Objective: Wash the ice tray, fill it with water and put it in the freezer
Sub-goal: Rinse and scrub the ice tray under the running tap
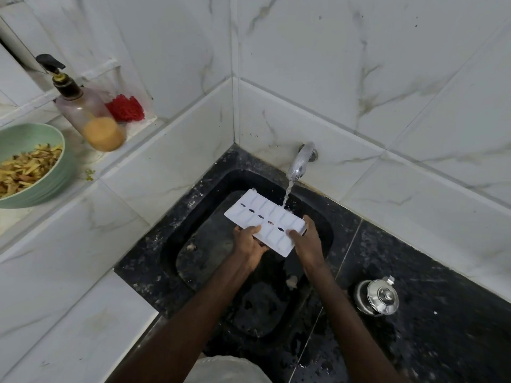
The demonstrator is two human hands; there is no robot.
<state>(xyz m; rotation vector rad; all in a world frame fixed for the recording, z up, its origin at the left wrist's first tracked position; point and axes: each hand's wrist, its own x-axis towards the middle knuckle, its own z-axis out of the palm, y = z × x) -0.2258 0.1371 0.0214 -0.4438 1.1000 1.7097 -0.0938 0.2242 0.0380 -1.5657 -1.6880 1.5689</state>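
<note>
Both hands hold the white ice tray [265, 219] tilted over the black sink [221, 175], its far edge under the tap's [300, 161] running water. The left hand [249, 241] grips the near edge and the right hand [307, 239] clasps the right end, both with thumbs on top. The pump bottle [88, 117] is too blurred to read.

We see the white plastic ice tray [265, 221], gripped by the left hand [249, 241] and right hand [308, 240], spanning the middle of the black stone sink [193, 230]; the chrome wall tap [300, 161] and its stream hang above the tray's far edge. White marbled wall tiles [359, 78] close off the back and left. On the black speckled desk [442, 272] stands a lidded steel pot [377, 297], with bare desk around it
</note>
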